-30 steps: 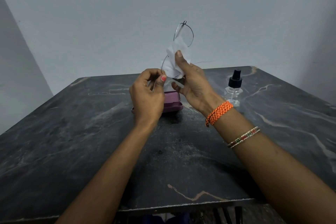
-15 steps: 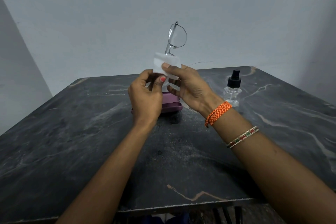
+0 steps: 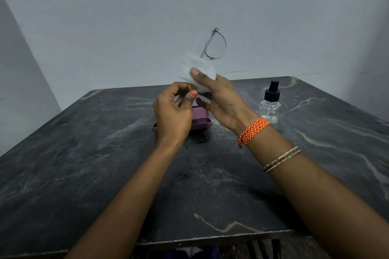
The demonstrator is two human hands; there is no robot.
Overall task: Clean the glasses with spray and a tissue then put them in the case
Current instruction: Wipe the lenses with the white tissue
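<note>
Thin wire-rimmed glasses (image 3: 215, 45) are held upright above the table, one lens showing clear against the wall. My right hand (image 3: 219, 99) pinches a white tissue (image 3: 199, 70) around the lower lens, thumb pressed on the tissue. My left hand (image 3: 173, 111) is closed on the lower part of the frame, which its fingers hide. A purple glasses case (image 3: 202, 119) lies on the table behind my hands, mostly hidden by them. The clear spray bottle (image 3: 270, 102) with a black pump top stands to the right of the case.
The dark marbled table (image 3: 84, 153) ends at a pale wall at the back. Its front edge runs along the bottom of the view. An orange woven band and a beaded bangle are on my right wrist.
The glasses have turned and tilted a little to the right, and the tissue with my right thumb has moved up over the lower lens. My left hand has barely moved.
</note>
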